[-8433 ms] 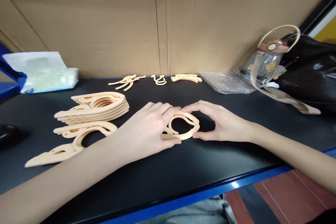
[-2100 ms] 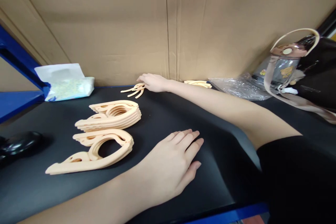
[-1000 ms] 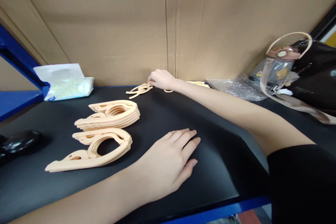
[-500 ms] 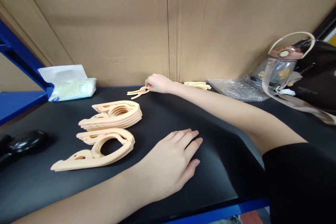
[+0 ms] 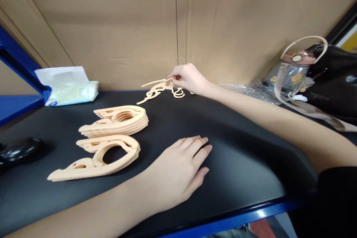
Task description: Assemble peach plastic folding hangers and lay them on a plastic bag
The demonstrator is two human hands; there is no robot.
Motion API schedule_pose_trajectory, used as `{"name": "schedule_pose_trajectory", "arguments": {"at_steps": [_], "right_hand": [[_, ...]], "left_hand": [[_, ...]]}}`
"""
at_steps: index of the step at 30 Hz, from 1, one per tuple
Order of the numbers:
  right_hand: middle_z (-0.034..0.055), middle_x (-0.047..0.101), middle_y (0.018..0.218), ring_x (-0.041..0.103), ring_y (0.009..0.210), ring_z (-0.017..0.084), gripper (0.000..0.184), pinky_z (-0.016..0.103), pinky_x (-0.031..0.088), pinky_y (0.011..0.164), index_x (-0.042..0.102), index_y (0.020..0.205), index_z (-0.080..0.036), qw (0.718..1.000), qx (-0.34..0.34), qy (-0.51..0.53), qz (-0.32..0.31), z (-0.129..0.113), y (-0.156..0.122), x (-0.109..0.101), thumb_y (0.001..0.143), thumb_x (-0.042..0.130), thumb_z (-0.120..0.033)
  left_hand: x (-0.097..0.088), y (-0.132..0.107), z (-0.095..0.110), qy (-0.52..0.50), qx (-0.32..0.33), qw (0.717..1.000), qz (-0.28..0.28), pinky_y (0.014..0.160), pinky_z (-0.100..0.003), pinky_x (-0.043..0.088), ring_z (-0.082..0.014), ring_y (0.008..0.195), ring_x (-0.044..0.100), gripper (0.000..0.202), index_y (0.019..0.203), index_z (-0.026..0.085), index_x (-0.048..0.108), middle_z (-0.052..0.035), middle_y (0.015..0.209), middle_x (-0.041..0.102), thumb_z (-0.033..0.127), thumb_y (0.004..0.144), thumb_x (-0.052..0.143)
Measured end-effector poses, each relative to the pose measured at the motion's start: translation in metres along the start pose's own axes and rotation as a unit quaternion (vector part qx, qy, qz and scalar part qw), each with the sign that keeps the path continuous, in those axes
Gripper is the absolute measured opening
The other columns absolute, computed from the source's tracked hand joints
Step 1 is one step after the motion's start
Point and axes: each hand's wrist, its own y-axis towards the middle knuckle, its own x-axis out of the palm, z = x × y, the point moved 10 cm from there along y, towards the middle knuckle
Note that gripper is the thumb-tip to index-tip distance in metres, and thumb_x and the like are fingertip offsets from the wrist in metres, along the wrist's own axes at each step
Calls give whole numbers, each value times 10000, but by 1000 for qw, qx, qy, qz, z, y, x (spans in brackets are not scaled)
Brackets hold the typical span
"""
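At the far side of the table, my right hand (image 5: 190, 79) is closed, thumb and fingers pinching a beige folding clothes hanger (image 5: 156, 90). The hanger is tilted, with one thin arm raised and a curved hook-like part hanging below my fingers. My left hand (image 5: 178, 169) lies palm down on the black tabletop, fingers stretched out and holding nothing. To its left are a stack of folded beige hangers (image 5: 136, 124) and, nearer me, another folded group of hangers (image 5: 108, 173), the two touching or almost touching. Only a sliver of beige shows beneath my right wrist.
A tissue pack (image 5: 72, 91) sits at the back left, and a black computer mouse (image 5: 22, 148) at the left edge. Clear plastic wrapping (image 5: 245, 92), a strapped water bottle (image 5: 292, 70) and a black bag (image 5: 331, 81) stand at the right. Cardboard (image 5: 125, 26) walls the back.
My right hand has moved right and up, lifting the hanger, whose parts now hang apart. The view has shifted slightly. My left hand stays flat on the table.
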Motion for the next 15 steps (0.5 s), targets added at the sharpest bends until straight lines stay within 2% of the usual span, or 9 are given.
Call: {"name": "schedule_pose_trajectory", "arguments": {"at_steps": [2, 4, 7, 9, 11, 15], "right_hand": [[64, 690, 837, 613, 747, 158, 242, 258, 423, 711, 730, 925, -111, 1000, -5, 15, 20, -7, -31, -21, 825, 510, -113], [69, 690, 870, 627, 789, 164, 235, 266, 447, 740, 727, 921, -124, 1000, -9, 17, 10, -18, -65, -34, 872, 498, -150], [82, 689, 967, 626, 909, 178, 256, 289, 473, 824, 705, 1022, -163, 999, -15, 27, -17, -37, -116, -48, 925, 470, -202], [75, 682, 972, 613, 910, 167, 272, 288, 486, 829, 678, 1090, -197, 999, -18, 42, -25, -47, -145, -55, 938, 452, -189], [63, 674, 979, 607, 905, 159, 290, 284, 497, 813, 645, 1154, -247, 998, -10, 45, -36, -53, -169, -56, 941, 457, -187], [79, 676, 1007, 612, 889, 164, 302, 290, 512, 767, 624, 1172, -240, 996, -13, 8, -89, -68, -203, -45, 951, 432, -168]], "left_hand": [[-3, 0, 3, 13, 6, 1000, 15, 1077, -420, 401, -271, 1323, 423, 439, 1357, 114, 474, -116, 1424, 478, 295, 974, 359], [-11, 0, 6, 39, 6, 998, 54, 1085, -436, 389, -287, 1352, 380, 442, 1357, 99, 467, -128, 1433, 465, 277, 960, 390], [-28, -2, 8, 89, -13, 986, 139, 1116, -475, 331, -307, 1404, 273, 500, 1396, 66, 394, -149, 1483, 391, 231, 927, 441], [-34, -4, 3, 99, -39, 979, 173, 1129, -487, 305, -304, 1421, 229, 555, 1428, 69, 334, -151, 1512, 337, 242, 917, 463], [-31, -3, -8, 78, -71, 981, 165, 1125, -503, 307, -302, 1427, 214, 589, 1450, 94, 295, -147, 1530, 301, 317, 931, 462], [-5, 0, -36, -17, -139, 987, 73, 1103, -542, 326, -296, 1417, 254, 564, 1438, 136, 327, -141, 1512, 342, 465, 980, 334]]}}
